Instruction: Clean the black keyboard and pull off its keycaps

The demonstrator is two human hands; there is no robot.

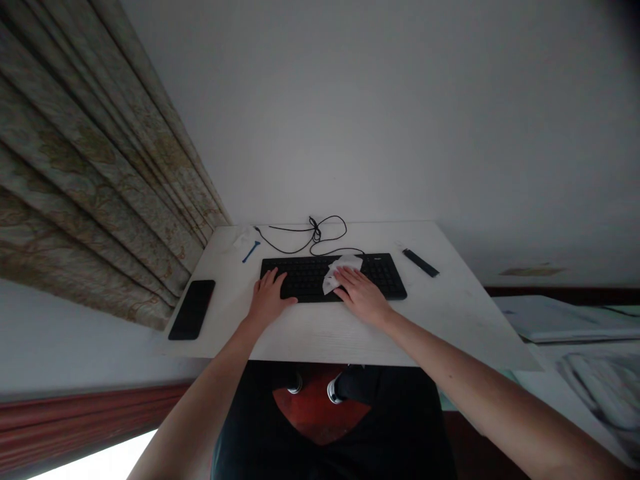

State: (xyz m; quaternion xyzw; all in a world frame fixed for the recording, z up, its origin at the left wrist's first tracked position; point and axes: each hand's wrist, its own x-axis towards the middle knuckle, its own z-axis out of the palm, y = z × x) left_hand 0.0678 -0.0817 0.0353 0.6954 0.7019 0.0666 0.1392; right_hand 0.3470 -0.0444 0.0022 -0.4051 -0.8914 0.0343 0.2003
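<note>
A black keyboard [305,275] lies across the middle of the white desk. My left hand [269,295] rests on its left end, fingers apart and thumb along the front edge, with nothing held. Under the fingers of my right hand [363,295] is a white tissue [330,283], pressed against the keys right of the middle. Part of the tissue is hidden by that hand. The keyboard's black cable [316,233] lies looped and tied behind it.
On the white desk [320,337], a black smartphone [193,310] lies at left. A small blue tool [251,251] and crumpled whitish material [243,238] lie at back left. A dark narrow object [421,263] sits right of the keyboard. Curtain [100,147] hangs at left; wall [340,120] stands behind.
</note>
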